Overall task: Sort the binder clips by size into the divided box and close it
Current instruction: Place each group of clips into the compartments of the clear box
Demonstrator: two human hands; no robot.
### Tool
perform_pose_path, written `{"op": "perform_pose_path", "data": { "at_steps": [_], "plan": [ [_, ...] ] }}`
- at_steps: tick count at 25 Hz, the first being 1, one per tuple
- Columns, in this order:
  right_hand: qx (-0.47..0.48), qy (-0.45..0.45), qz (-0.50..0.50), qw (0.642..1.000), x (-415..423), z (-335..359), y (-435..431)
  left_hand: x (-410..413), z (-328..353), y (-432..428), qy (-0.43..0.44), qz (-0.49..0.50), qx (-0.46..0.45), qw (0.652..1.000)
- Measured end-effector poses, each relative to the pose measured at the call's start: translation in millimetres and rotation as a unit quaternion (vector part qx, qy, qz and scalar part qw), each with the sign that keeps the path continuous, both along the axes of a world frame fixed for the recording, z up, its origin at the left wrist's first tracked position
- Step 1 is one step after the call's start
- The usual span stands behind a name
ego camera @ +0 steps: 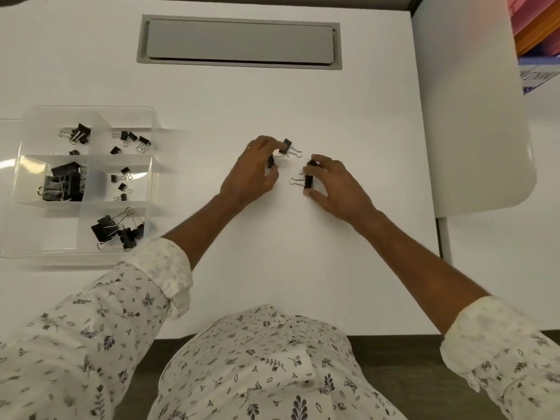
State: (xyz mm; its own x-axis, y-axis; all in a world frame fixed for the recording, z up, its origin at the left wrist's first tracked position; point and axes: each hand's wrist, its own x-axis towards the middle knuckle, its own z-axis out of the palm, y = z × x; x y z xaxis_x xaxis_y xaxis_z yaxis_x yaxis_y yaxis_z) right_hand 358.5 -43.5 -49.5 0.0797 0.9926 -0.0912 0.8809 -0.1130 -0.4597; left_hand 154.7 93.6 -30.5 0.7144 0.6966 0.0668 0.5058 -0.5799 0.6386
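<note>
Head view. Your left hand (pixel 253 171) lay palm-down near the middle of the tabletop (pixel 272 268), fingers curled; its fingertips (pixel 280 146) touched a black binder clip (pixel 287 147) whose wire handles pointed toward the right edge. A second clip (pixel 270 161) sat tucked under that palm, mostly hidden; whether you gripped it I cannot tell. Your right hand (pixel 336 186) lay just beside, fingers spread and bent, thumb and forefinger closed on either side of a third clip (pixel 307 181), its handles pointing left. A fourth clip (pixel 312 163) showed just at that hand's upper fingertips.

The divided box (pixel 27 128), clear plastic and open, stood at the left edge of the tabletop, well apart from both hands. Far compartments held small clips (pixel 131 137); the middle-left one held large clips (pixel 65 183); the near-right one held medium clips (pixel 116 228); the near-left one looked bare.

Both forearms reached forward from the near edge, sleeves (pixel 163 268) rolled back.
</note>
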Motion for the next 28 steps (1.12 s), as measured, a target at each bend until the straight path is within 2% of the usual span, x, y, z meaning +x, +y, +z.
{"op": "perform_pose_path", "data": {
  "at_steps": [5, 9, 11, 14, 20, 25, 28],
  "plan": [
    [0.036, 0.013, -0.024, 0.999, -11, -2, -14, 29, 2, 16, 0.070, -0.035, -0.036, 0.996],
    [0.033, 0.010, -0.033, 0.999, -14, -3, -24, 35, -9, 20, 0.109, -0.070, 0.006, 0.992],
    [0.035, 0.011, -0.036, 0.999, -16, -2, -27, 32, -11, 21, 0.109, -0.059, 0.008, 0.992],
    [0.035, 0.011, -0.038, 0.999, -18, 0, -28, 26, -10, 18, 0.099, -0.023, -0.036, 0.994],
    [0.042, -0.070, -0.030, 0.996, -21, 10, -28, 14, -9, 10, 0.084, 0.024, -0.076, 0.993],
    [0.024, -0.095, -0.025, 0.995, -21, 15, -27, -7, -5, 1, 0.064, 0.053, -0.099, 0.992],
    [0.032, -0.090, -0.014, 0.995, -29, 21, -27, -27, -2, -9, 0.023, 0.100, -0.155, 0.983]
  ]
}}
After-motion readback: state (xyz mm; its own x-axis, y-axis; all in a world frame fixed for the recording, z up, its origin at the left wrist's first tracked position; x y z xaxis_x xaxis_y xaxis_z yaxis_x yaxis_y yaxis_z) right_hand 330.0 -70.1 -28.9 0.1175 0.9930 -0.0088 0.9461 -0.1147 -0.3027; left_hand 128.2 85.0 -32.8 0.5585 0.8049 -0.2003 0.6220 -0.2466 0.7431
